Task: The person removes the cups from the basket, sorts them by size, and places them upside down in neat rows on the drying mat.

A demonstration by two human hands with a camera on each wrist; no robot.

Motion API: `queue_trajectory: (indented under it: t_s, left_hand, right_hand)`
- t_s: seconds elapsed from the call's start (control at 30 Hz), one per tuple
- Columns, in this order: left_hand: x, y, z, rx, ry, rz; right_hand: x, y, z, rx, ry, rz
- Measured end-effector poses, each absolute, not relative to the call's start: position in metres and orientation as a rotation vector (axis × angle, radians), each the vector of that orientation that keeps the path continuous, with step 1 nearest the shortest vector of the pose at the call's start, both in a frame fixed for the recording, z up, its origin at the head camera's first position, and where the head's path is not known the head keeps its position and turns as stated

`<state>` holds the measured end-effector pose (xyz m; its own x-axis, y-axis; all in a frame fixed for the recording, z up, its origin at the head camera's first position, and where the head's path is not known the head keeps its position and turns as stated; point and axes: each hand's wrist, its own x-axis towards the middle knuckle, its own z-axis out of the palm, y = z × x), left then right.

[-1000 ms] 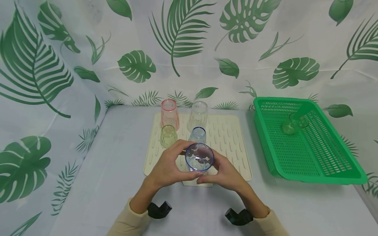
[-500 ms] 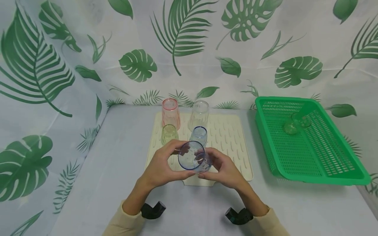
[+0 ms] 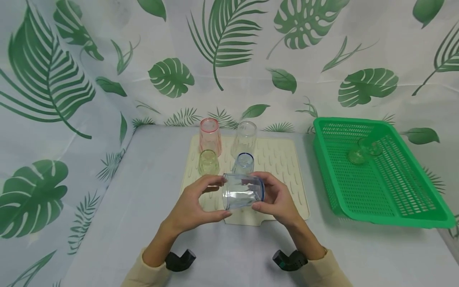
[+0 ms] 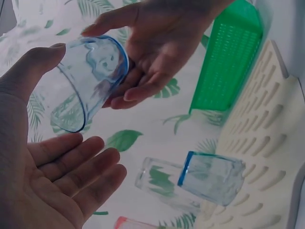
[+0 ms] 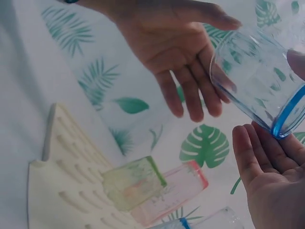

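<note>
A clear blue-rimmed glass [image 3: 243, 191] lies sideways in the air between both hands, its blue rim to the right. My right hand [image 3: 277, 199] pinches the rim end, thumb in front and fingers behind. At the base end, my left hand [image 3: 193, 207] spreads around it with thumb and fingertips close to the edge; the fingers look straight in the left wrist view, and firm contact is unclear. Beyond them, a smaller blue-rimmed glass [image 3: 245, 162], a yellow-green glass [image 3: 208, 161], a red-rimmed glass [image 3: 210, 137] and a tall clear glass [image 3: 245, 137] stand on a cream drying mat [image 3: 277, 171].
On the right stands a green plastic basket [image 3: 335, 191], with clear glassware [image 3: 369, 147] at its far end. A leaf-patterned cloth [image 3: 247, 67] hangs behind and on the left. The white table [image 3: 150, 167] surrounds the mat.
The blue-rimmed glass has tipped from rim-up to sideways, first leaning left, now with its rim facing right. My left hand has shifted left and spread wider. The standing glasses stay put.
</note>
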<state>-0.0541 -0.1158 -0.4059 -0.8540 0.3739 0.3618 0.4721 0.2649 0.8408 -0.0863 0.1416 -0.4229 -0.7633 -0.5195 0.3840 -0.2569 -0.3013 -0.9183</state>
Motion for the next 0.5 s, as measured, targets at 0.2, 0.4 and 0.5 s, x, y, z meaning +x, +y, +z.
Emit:
queue_trajectory:
  t_s: [0.2, 0.4, 0.5]
  left_hand:
    - [-0.049, -0.124, -0.410, -0.749, -2.461, -1.607]
    - [-0.043, -0.141, -0.420, -0.614, -2.526, -1.476]
    - [-0.040, -0.150, -0.427, -0.545, -2.552, -1.393]
  right_hand:
    - [-0.088, 0.138, -0.419, -0.968, 1.743, -2.229]
    - [-0.091, 0.132, -0.417, -0.953, 1.725, -2.291]
    - [-0.093, 0.129, -0.417, -0.921, 1.714, -2.321]
